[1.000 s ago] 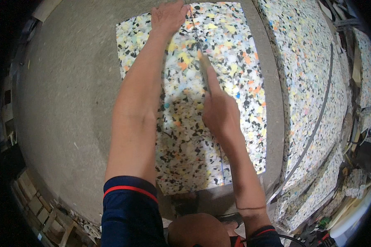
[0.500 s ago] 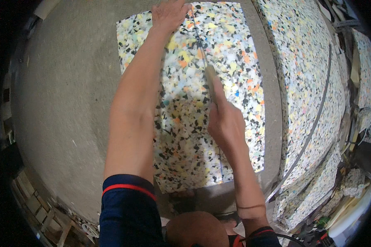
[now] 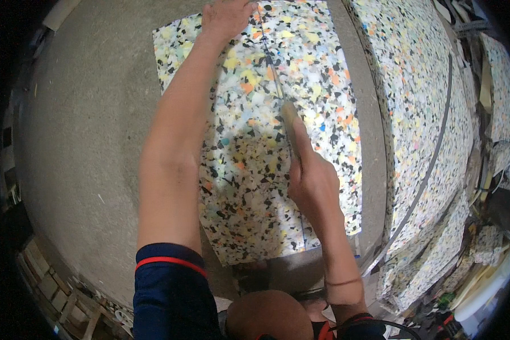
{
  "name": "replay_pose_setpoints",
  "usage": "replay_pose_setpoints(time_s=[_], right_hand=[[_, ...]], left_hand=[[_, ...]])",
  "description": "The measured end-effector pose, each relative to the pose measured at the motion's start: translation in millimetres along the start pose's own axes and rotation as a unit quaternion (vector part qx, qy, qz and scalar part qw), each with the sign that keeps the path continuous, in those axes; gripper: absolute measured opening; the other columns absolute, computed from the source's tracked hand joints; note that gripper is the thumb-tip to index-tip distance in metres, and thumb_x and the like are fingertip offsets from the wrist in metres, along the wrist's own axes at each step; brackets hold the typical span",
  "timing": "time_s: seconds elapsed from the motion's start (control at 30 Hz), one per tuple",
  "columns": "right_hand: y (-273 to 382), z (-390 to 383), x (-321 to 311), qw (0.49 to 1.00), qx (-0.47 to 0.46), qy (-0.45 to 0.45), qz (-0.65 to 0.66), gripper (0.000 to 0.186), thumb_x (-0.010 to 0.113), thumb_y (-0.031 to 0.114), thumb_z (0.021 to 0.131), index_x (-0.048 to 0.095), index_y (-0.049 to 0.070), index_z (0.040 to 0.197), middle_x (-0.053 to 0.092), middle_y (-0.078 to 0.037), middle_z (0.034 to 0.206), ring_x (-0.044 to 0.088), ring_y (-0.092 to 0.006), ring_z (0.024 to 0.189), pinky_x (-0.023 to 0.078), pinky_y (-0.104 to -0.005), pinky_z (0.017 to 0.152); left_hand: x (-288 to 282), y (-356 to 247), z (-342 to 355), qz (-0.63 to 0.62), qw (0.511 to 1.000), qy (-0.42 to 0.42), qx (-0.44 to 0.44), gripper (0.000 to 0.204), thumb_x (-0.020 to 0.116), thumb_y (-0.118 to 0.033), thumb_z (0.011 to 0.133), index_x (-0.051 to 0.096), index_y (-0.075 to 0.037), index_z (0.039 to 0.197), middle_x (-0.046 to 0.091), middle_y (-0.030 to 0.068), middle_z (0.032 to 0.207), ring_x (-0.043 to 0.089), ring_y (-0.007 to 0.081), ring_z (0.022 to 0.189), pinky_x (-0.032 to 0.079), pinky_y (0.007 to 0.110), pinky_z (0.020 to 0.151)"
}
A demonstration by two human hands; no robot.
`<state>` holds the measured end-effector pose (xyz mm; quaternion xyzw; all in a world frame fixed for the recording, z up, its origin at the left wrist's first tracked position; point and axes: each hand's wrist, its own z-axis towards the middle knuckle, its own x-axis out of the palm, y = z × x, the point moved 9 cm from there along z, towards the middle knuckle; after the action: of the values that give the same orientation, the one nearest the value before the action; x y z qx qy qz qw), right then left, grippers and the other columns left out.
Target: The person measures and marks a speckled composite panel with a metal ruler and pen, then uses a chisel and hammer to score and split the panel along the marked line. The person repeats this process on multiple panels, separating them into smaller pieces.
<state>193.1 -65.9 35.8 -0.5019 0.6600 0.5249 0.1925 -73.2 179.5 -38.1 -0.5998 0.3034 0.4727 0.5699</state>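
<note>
Resting on foam (image 3: 243,198): left hand (image 3: 226,19) (arm (image 3: 173,127) outstretched) | right hand (image 3: 316,180): gripping knife (image 3: 289,115)

**The knife (image 3: 286,104) has slid back**

The right grip (image 3: 316,180) has pulled it nearer to the person's body, along the speckled foam sheet (image 3: 249,141). More thin blade (image 3: 279,85) shows now, and the handle (image 3: 290,118) looks less blurry than one second ago.

In front of me, the left hand (image 3: 228,19) lies over the far edge of a speckled foam sheet (image 3: 328,85), and the right hand (image 3: 314,178) grips a thin-bladed knife (image 3: 289,116) above the sheet's middle. To the sheet's right rests a larger speckled slab (image 3: 419,107), a dark strip (image 3: 441,144) curving along it.
</note>
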Motion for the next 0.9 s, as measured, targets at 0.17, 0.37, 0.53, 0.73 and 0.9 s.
replay_pose_setpoints(time_s=[0.17,0.37,0.53,0.73,0.9], right_hand=[[1.9,54.0,9.2,0.994,-0.071,-0.085,0.004,0.073,0.053,0.004,0.094,0.030,0.022,0.161,0.070,-0.027,0.084,0.068,-0.0438,0.067,0.054,-0.0513,0.063],[2.4,-4.3,3.9,0.998,0.020,0.065,0.005,0.073,0.055,0.003,0.093,0.031,0.016,0.161,0.071,-0.024,0.082,0.069,-0.0426,0.066,0.054,-0.0512,0.061],[-9.6,-36.7,-2.2,0.992,-0.092,-0.084,-0.003,0.090,0.050,-0.007,0.091,0.016,0.031,0.165,0.062,-0.013,0.062,0.062,-0.0298,0.053,0.045,-0.0455,0.047],[-13.9,21.3,22.1,0.996,-0.046,-0.076,-0.001,0.085,0.051,-0.004,0.093,0.020,0.030,0.164,0.064,-0.015,0.066,0.064,-0.0303,0.057,0.047,-0.0457,0.049],[-15.0,-38.4,12.6,0.999,-0.044,-0.030,0.005,0.084,0.051,-0.003,0.093,0.021,0.030,0.164,0.064,-0.015,0.068,0.063,-0.0303,0.058,0.047,-0.0450,0.050]], left_hand=[[-6.5,-13.4,6.9,-0.038,0.996,0.035,0.073,0.067,0.067,-0.060,0.086,0.064,-0.013,0.134,0.064,0.0244,0.134,0.056,0.0418,0.131,0.033,0.061,0.115],[-21.5,-2.0,-8.4,0.037,0.998,-0.022,0.035,0.077,0.073,-0.063,0.081,0.061,-0.009,0.134,0.063,0.0233,0.135,0.055,0.0426,0.131,0.038,0.058,0.112],[-33.0,-17.3,-5.1,0.012,0.997,-0.023,0.079,0.074,0.075,-0.063,0.080,0.061,-0.004,0.125,0.065,0.0260,0.125,0.059,0.0462,0.121,0.044,0.058,0.103],[-47.7,-29.9,-5.4,0.016,0.988,-0.037,0.147,0.074,0.078,-0.062,0.079,0.060,-0.001,0.117,0.067,0.0286,0.112,0.062,0.0477,0.111,0.049,0.054,0.093],[-56.9,-27.8,-11.1,0.047,0.969,-0.138,0.197,0.073,0.078,-0.062,0.079,0.059,-0.001,0.114,0.067,0.0283,0.109,0.062,0.0478,0.109,0.049,0.056,0.089]])
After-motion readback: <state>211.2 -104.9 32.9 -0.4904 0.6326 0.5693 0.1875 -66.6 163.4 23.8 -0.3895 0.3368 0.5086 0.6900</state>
